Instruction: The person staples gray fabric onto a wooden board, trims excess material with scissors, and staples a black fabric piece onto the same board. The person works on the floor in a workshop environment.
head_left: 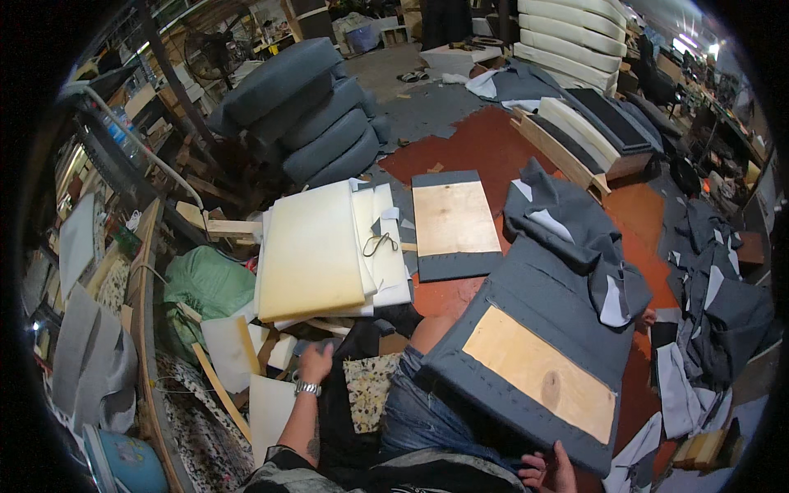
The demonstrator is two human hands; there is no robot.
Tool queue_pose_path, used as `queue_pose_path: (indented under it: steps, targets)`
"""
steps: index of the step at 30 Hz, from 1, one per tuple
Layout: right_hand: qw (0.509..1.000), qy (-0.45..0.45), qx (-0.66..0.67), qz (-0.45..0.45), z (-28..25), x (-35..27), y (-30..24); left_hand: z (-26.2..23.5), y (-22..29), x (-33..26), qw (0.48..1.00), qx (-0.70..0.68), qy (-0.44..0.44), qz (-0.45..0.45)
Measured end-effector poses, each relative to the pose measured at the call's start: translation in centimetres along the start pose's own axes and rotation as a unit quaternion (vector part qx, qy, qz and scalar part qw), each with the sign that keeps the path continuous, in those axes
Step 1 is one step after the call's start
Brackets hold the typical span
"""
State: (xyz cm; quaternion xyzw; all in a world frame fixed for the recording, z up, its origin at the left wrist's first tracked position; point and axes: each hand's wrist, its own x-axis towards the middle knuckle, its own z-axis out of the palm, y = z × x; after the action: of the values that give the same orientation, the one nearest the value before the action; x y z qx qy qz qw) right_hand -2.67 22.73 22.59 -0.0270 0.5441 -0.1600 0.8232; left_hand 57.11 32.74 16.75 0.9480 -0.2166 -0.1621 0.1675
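Across my lap lies a dark grey upholstered panel [518,296] with a bare plywood strip [542,374] on its upper side. Bunched grey fabric [567,222] with pale backing trails off its far end. My right hand [549,472], fingers apart, is at the panel's near lower edge. On the left, my left hand [315,361], with a metal watch on the wrist, is closed among foam offcuts and black cloth; anything inside it is hidden. Beyond it is a stack of cream foam sheets [312,251] with a dark cord loop [379,245] on top.
Another grey panel with a plywood face [454,215] lies ahead on the red-and-grey floor. Grey cushions [320,115] are piled at far left, white moulded pieces [569,37] at far right. Fabric scraps [711,279] cover the right side. A green bag [207,283] sits left.
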Motion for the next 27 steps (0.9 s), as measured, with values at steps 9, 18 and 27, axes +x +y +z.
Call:
queue_pose_path:
  steps: [9,18,27]
  targets:
    - [0.806,0.145,-0.437,-0.372,3.1,-11.3,-13.7,-7.0,-1.3,2.6,0.926,-0.091,0.354,0.095]
    - [0.466,-0.029,-0.459,-0.756,17.7,-23.1,-19.5,-27.0,23.8,-13.1,0.638,0.078,0.519,0.564]
    - [0.509,-0.150,-0.761,-0.373,10.7,-11.2,-16.6,-14.7,36.4,-20.0,0.651,-0.164,-0.348,0.655]
